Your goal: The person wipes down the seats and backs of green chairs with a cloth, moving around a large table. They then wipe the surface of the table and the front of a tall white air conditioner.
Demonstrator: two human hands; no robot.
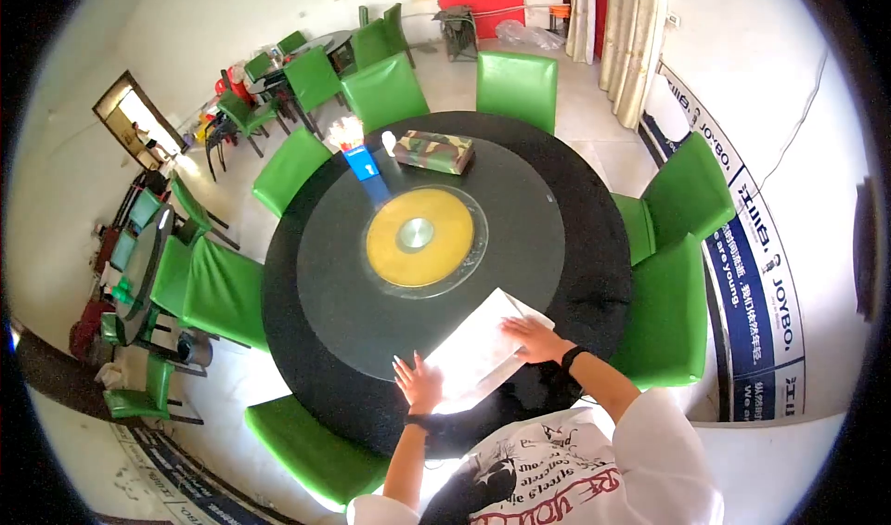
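Both hands press flat, fingers spread, gripping nothing: left hand (419,383) and right hand (535,337) on a white rectangular cloth (483,349) over the round glass surface (529,219).

The person wears a white short-sleeved T-shirt (594,460) made of soft cloth. On its front there is a black and red print (548,474) with drawn figures and some letters; the letters are too small and bent to read. The sleeves are wide and end above the elbows, so both forearms are bare. On each wrist sits a thin black band, one by the left hand (419,384) and one by the right hand (536,339).
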